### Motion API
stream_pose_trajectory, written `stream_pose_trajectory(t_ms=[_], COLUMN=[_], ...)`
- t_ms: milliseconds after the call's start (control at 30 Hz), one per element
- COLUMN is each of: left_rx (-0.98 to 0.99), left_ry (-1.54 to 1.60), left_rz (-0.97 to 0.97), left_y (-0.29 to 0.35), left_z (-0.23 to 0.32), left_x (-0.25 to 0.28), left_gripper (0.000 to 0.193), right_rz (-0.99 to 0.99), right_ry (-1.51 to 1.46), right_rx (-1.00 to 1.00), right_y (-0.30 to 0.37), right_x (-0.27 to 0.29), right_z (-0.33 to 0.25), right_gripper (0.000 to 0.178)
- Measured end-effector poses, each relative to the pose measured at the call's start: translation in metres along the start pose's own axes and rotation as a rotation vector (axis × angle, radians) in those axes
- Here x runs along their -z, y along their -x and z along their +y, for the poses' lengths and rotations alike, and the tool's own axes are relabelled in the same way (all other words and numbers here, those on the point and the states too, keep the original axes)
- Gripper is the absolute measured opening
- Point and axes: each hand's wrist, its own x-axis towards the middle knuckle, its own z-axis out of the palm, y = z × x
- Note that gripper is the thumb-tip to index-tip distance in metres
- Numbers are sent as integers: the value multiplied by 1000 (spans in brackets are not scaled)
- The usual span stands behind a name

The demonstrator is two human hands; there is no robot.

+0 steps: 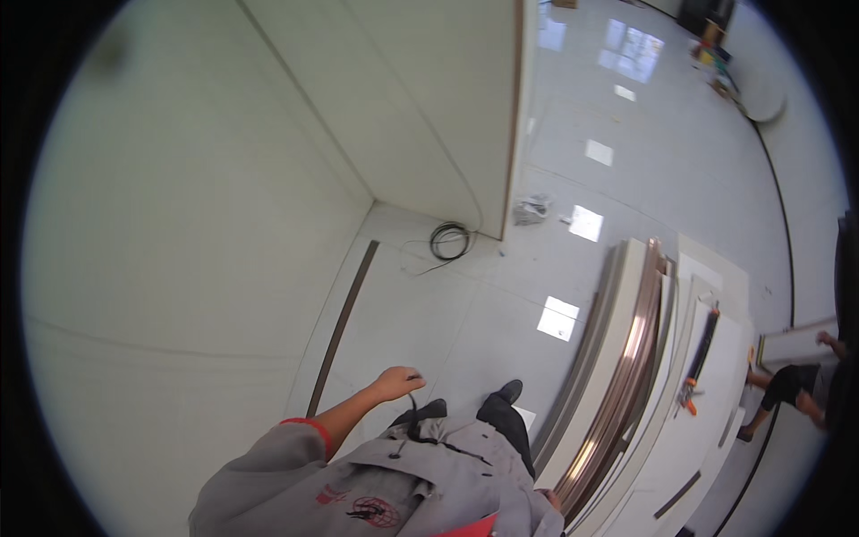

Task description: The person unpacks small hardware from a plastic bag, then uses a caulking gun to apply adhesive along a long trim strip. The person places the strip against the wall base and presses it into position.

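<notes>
Grey shirt is nearest. Left hand closes on a thin dark cord, hanging below it. Right hand, mostly hidden beside brown strips: I cannot tell its grip. Beyond both, a plastic bag has unclear contents.

Before us spreads the glossy tiled floor. On it we see coiled black cable, crumpled plastic and a long brown strip.

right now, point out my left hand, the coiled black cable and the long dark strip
Left hand [395,384], head view: hand's middle
Coiled black cable [433,242], head view: left side of the loops
Long dark strip [344,328], head view: its middle
</notes>
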Motion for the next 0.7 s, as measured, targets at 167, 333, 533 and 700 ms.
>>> stream_pose_trajectory(t_ms=[167, 333, 533, 700], left_rx=[31, 220, 641, 620], left_ry=[204, 324, 600, 488], left_rz=[141, 162, 238, 151], left_y=[-54, -22, -38, -143], left_z=[17, 6, -44, -11], left_x=[11, -44, -60, 25], left_gripper=[41, 40, 41, 39], right_rz=[4, 105, -8, -68], right_ry=[-251, -47, -11, 299], right_rx=[46, 136, 153, 276], right_y=[-147, -214, -324, -377], right_x=[111, 226, 196, 158], right_z=[-165, -241, -377, -445], right_gripper=[17, 19, 19, 29])
